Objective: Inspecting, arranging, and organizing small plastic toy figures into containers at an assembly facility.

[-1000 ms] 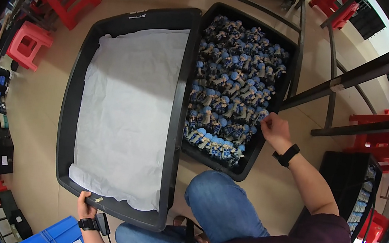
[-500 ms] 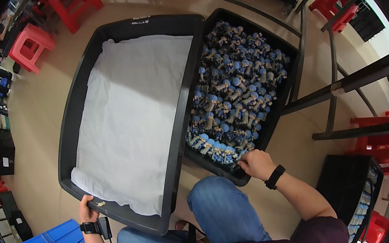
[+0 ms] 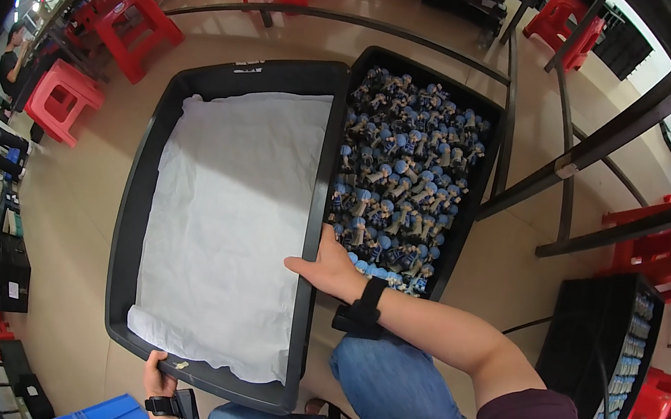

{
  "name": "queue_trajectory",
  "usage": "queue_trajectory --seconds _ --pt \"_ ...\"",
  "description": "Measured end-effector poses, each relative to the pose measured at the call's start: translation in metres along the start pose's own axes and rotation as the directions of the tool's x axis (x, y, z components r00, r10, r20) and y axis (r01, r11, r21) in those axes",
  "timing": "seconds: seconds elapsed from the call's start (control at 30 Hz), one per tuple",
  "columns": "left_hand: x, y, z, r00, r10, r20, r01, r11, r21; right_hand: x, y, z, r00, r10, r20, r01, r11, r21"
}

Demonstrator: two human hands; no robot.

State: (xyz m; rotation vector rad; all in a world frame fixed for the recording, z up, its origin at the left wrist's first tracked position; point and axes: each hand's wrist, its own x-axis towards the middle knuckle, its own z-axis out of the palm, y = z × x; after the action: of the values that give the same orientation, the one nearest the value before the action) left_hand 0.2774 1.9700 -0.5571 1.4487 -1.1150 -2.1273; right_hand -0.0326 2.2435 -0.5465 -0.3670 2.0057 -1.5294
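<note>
A large black plastic tray (image 3: 135, 208), lined with a wrinkled white sheet (image 3: 225, 246), lies in front of me. My left hand (image 3: 157, 377) is closed on its near edge, left of the middle. My right hand (image 3: 332, 267) grips its right rim, with the thumb over the top and the fingers hidden behind the outer side. Directly right of it stands a second black tray (image 3: 460, 243), packed with rows of small blue-capped figurines (image 3: 409, 164). My right wrist and forearm cover the near end of this tray.
A dark metal frame (image 3: 515, 195) runs along the right and far sides. Red stools (image 3: 66, 102) stand at the left and back. A black crate (image 3: 591, 328) of similar figurines is at the right. A blue bin (image 3: 101, 416) is at the lower left. A person (image 3: 11, 61) sits far left.
My right hand has left the figurines at the near end of the right tray and moved left onto the lined tray's rim. The left hand keeps its hold. The view has tilted up slightly.
</note>
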Motion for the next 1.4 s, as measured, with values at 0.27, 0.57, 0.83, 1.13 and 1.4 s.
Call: queue_trajectory --seconds 0.27,0.57,0.83,1.13,1.4 --pt "-0.031 0.014 0.062 0.992 0.068 0.102 -0.068 0.998 -0.006 0.006 -0.003 -0.036 0.953 -0.176 -0.246 0.170 0.984 -0.047" --pt "-0.073 0.010 0.211 0.958 0.110 0.263 -0.141 0.985 0.100 -0.028 -0.048 -0.162 0.901 0.032 -0.433 0.093 0.960 0.264" --pt "-0.083 -0.031 0.306 0.916 -0.040 0.400 0.010 0.997 0.076 -0.063 -0.007 -0.293 0.837 0.121 -0.534 -0.057 0.989 0.135" --pt "-0.039 -0.056 0.313 0.924 -0.059 0.379 -0.023 0.978 0.209 -0.051 0.033 -0.298 0.809 0.195 -0.554 -0.120 0.978 0.170" --pt "-0.028 -0.060 0.305 0.864 -0.146 0.482 0.065 0.981 0.182 -0.055 0.009 -0.258 0.798 0.137 -0.588 -0.064 0.988 0.142"
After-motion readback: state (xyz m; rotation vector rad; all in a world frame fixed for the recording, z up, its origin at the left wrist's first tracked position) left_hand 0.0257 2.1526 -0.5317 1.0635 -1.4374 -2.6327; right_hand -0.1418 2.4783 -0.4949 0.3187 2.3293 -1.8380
